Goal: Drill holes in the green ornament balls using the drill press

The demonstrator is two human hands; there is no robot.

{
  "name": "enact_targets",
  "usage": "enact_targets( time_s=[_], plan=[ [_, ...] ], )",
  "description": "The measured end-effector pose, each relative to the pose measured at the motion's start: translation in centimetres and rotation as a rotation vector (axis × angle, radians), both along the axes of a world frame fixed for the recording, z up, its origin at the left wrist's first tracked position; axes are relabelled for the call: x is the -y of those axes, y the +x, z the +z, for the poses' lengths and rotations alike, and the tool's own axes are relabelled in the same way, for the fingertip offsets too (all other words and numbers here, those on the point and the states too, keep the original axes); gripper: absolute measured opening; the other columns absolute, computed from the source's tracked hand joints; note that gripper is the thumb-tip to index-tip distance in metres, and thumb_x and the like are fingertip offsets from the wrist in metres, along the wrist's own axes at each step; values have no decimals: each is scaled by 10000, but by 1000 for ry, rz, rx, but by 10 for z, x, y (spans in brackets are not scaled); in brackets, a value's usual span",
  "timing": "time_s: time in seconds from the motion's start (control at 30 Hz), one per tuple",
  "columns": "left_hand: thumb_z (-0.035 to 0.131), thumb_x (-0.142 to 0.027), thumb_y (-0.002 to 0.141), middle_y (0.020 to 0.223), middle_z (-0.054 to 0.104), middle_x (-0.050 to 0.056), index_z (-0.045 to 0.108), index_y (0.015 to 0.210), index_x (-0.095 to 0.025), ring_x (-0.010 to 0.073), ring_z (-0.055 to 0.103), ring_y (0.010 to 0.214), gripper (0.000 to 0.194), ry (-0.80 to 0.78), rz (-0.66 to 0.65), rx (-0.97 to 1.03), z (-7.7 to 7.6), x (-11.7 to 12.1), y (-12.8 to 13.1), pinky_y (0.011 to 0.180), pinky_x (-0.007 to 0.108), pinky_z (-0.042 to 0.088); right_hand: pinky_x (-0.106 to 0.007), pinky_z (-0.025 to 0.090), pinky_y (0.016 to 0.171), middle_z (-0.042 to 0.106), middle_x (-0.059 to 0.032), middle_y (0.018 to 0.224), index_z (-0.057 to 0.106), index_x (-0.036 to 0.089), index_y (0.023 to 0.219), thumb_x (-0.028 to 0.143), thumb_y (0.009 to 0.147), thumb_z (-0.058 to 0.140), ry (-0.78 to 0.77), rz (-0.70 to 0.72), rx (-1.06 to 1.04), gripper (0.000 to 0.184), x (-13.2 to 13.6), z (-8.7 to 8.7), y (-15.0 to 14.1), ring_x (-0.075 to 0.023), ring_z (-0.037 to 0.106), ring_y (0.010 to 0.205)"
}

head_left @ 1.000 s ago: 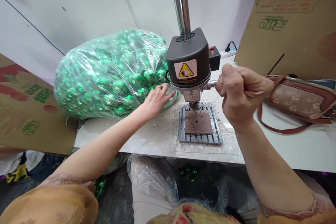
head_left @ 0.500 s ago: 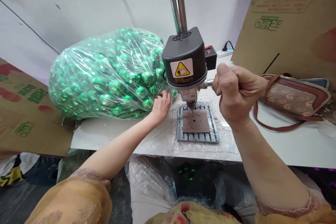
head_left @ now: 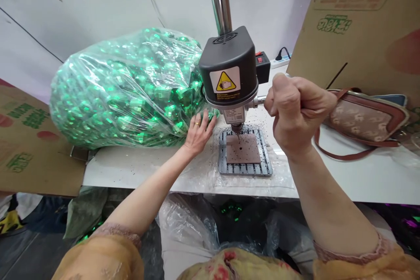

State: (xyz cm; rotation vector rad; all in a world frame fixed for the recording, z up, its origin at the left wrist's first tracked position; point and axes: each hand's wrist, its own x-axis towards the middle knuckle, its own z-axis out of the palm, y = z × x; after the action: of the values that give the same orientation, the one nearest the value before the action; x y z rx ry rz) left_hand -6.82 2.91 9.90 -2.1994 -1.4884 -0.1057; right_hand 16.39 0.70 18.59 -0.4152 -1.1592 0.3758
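Note:
My right hand [head_left: 292, 111] is wrapped in a fist around the feed handle [head_left: 261, 100] of a small black bench drill press [head_left: 229, 65]. Below its chuck, a brown square board [head_left: 243, 151] with a dark hole lies on the slotted metal base [head_left: 223, 157]; no bauble sits on it. My left hand [head_left: 200, 132], a ring on one finger, reaches to the right end of a big clear plastic bag [head_left: 124, 96] full of shiny green faceted baubles. Its fingers are spread over the bag's end, by some green baubles; the fingertips are partly hidden.
Dark shavings lie around the drill base on the white table [head_left: 111, 173]. Cardboard boxes stand at the left [head_left: 36, 140] and right [head_left: 357, 30]. A brown-strapped handbag [head_left: 364, 116] and a power strip [head_left: 281, 61] are at the right. More green baubles show in plastic below the table edge.
My left hand has spread its fingers and turned its back up at the bag's end. My right hand keeps its grip on the handle. The view has shifted slightly.

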Motion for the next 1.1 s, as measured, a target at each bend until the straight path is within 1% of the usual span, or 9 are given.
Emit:
enact_targets(
  time_s=[0.17,0.27,0.43,0.5,0.63,0.77,0.93,1.0,1.1],
  plan=[
    [341,-42,930,1515,482,249,499,1435,-143,352,579,1272,539,-35,158,-184,3,-8,11,935,475,530,-308,181,480,326,42,445,361,187,500,354,906,630,31,19,-22,515,0,0,0,-53,284,435],
    [359,-51,927,1483,514,240,527,1388,-123,324,605,1212,496,-78,179,-144,13,-15,21,880,411,557,-304,180,480,334,43,456,341,183,506,376,914,618,23,-7,-14,530,0,0,-1,-50,295,427],
    [481,-279,985,1412,583,203,594,1309,-173,321,540,1330,359,-1,-5,140,17,-10,20,1095,486,456,-294,188,466,320,47,457,349,178,521,331,910,629,62,33,-22,503,-1,1,0,-43,307,429],
    [480,-326,997,1412,584,194,637,1259,-209,319,526,1357,326,15,-92,209,11,-3,15,1128,521,411,-295,195,467,331,46,457,357,181,525,349,913,624,61,26,-11,500,0,1,0,-43,299,433],
    [484,-363,993,1369,612,184,697,1167,-227,296,577,1295,307,-41,-188,374,-10,20,7,1074,482,461,-322,189,482,333,40,460,358,193,517,395,903,630,32,13,-20,514,0,1,0,-59,291,429],
    [557,-490,943,1280,646,154,704,1103,-230,272,614,1217,339,-96,-199,889,-34,54,22,1032,427,507,-362,212,483,313,24,453,357,226,497,492,872,636,-49,-18,-14,538,1,-1,0,-109,289,432],
    [580,-558,920,1054,679,65,618,1136,-241,187,695,889,386,-420,81,1948,-49,74,56,767,321,587,-380,255,506,303,8,468,325,242,508,571,870,595,-120,-80,21,559,2,-3,1,-142,314,469],
    [618,-556,899,1072,672,60,601,1150,-234,174,696,874,408,-561,112,2173,-47,71,63,757,313,587,-378,257,507,287,9,474,305,243,521,562,877,590,-110,-90,26,556,1,-3,0,-146,328,473],
    [748,-459,822,1088,670,35,595,1109,-230,159,690,910,399,-614,100,2307,-41,63,64,846,339,588,-375,246,479,262,15,470,277,241,535,583,872,586,-87,-112,34,571,0,-2,0,-138,315,456]
  ],
)
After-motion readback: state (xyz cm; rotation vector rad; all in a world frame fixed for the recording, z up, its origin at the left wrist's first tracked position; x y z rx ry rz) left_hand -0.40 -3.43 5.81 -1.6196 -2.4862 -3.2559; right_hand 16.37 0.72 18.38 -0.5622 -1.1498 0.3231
